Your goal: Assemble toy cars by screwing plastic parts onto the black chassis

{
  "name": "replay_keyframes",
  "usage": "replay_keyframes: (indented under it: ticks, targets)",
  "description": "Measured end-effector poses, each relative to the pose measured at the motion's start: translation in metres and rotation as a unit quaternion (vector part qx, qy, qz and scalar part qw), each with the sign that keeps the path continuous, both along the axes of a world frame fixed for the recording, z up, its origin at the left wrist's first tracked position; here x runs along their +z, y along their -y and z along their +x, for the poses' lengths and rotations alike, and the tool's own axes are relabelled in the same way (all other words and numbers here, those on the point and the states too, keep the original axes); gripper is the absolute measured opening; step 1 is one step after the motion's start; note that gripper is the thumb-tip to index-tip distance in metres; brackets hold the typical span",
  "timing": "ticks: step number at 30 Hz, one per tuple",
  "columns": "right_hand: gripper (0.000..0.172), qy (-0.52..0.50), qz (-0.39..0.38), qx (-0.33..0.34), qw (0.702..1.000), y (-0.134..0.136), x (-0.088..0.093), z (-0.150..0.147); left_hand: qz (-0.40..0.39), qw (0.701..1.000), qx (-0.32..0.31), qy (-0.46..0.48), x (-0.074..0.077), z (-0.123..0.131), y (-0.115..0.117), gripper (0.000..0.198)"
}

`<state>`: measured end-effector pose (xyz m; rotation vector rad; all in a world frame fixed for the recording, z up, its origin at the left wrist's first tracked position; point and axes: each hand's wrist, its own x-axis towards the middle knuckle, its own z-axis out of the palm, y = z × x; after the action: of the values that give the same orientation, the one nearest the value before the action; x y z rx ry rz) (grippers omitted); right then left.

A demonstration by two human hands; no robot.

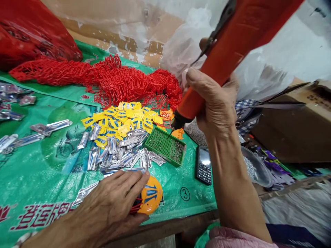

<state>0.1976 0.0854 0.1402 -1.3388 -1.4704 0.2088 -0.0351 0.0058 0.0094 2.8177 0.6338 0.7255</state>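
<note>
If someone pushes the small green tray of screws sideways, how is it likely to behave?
The green tray looks shallow and flat-bottomed, so it would probably slide on the green sheet rather than tip. The loose screws gathered at one end would likely shift. It seems light plastic.

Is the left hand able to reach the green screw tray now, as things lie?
Probably yes. The left hand holds the orange shell; the green tray lies just beyond, only flat silver strips between. It must release the shell first.
</note>
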Motion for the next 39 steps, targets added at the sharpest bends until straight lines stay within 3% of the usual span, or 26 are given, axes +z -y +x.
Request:
replay_keyframes:
  ticks: [3, 7, 16, 27, 39]
  targets:
    - [0.03, -0.108, 0.009, 0.043, 0.993, 0.013, -0.002, 0.0, -0.003, 1.0, 0.013, 0.01, -0.001, -0.001, 0.0, 0.042]
    - [0.028, -0.172, 0.018, 0.076, 0.982, 0.028, -0.014, 0.005, -0.033, 0.999, 0.015, 0.013, 0.002, -0.001, -0.004, 0.039]
    - [0.031, -0.194, 0.07, -0.026, 0.978, 0.021, -0.052, 0.012, 0.051, 0.999, 0.013, 0.008, 0.004, 0.011, -0.007, 0.037]
    - [0.036, -0.255, 0.14, -0.022, 0.956, 0.007, -0.064, 0.013, 0.063, 0.998, 0.022, 0.018, 0.008, 0.011, -0.01, 0.031]
    - [0.034, -0.255, 0.141, -0.014, 0.956, 0.003, -0.068, 0.016, 0.099, 0.995, 0.032, 0.006, 0.012, 0.015, -0.009, 0.031]
